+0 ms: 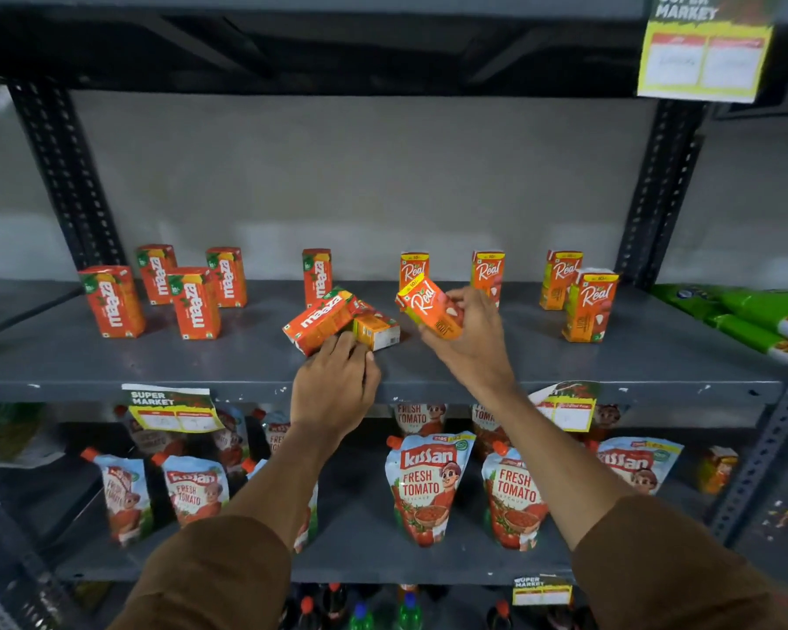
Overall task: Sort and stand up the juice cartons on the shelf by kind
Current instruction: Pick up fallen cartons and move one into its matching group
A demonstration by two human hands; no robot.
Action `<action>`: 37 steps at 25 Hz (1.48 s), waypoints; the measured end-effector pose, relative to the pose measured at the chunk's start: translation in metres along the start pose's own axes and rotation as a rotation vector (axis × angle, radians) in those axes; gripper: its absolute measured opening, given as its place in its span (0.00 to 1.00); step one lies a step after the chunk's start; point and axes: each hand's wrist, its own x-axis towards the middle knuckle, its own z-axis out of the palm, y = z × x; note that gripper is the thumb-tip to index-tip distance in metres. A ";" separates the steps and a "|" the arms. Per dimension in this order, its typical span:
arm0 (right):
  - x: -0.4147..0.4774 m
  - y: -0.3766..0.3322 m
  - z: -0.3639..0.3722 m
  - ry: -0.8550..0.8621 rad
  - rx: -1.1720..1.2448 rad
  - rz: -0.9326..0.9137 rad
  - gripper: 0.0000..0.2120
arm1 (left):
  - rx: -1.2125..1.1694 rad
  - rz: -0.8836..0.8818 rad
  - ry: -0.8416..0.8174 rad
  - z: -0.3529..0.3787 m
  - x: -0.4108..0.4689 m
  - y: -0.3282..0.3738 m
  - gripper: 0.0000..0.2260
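Note:
On the grey shelf [155, 366], several orange Maaza cartons [112, 301] stand upright at the left. Several Real cartons [590, 306] stand at the right. My right hand [472, 338] holds a tilted Real carton [428, 306] just above the shelf's middle. A Maaza carton [321, 319] lies on its side in the middle, with another carton [376, 331] lying against its right end. My left hand [335, 384] rests on the shelf's front edge, fingertips touching the lying Maaza carton; whether it grips the carton is unclear.
Green packets [756, 313] lie at the shelf's right end. Kissan tomato ketchup pouches [426, 486] fill the shelf below. Dark slotted uprights [656, 193] frame the bay, and price tags [174, 409] hang from the shelf edge. Bottles stand on the lowest level.

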 end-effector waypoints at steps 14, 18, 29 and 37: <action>-0.028 -0.083 -0.056 0.587 0.177 -0.331 0.25 | 0.015 -0.065 -0.040 -0.003 -0.001 0.007 0.20; -0.024 -0.070 -0.048 0.533 0.164 -0.248 0.25 | -0.013 -0.063 -0.021 -0.006 0.000 0.007 0.20; 0.013 0.032 -0.027 0.402 0.025 0.255 0.28 | 0.001 -0.053 0.056 0.004 0.001 0.008 0.17; 0.013 0.036 -0.024 0.325 -0.109 0.353 0.37 | 0.024 -0.056 -0.007 0.004 0.003 0.010 0.17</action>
